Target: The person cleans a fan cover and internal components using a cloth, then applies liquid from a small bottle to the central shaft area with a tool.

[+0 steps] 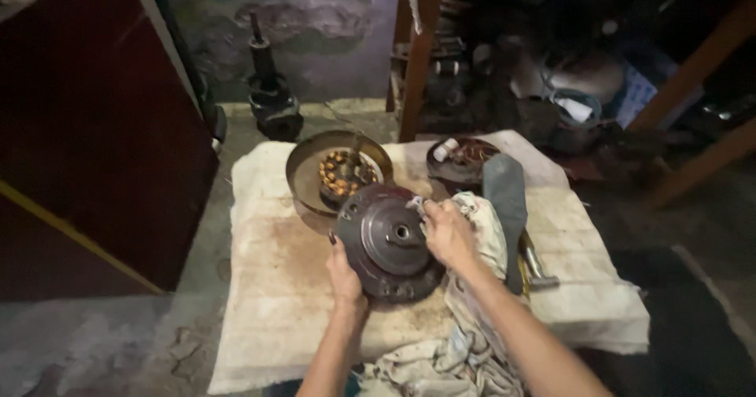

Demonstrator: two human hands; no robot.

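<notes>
Propped on the stained cloth [268, 287], the grey metal disc [390, 243] looks heavy, rigid and greasy: left hand [344, 275] fingers clasp its rim, right hand [447, 231] fingers press a rag [480, 239] on it.

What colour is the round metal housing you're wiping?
Dark grey round metal housing, with a reddish-brown tinge; head view.

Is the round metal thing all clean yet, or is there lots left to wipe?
Not yet. The motor cover looks taken apart already: its coil ring sits in the pan. The left hand props the cover up, the right hand rubs it with a rag. It looks grimy.
</notes>
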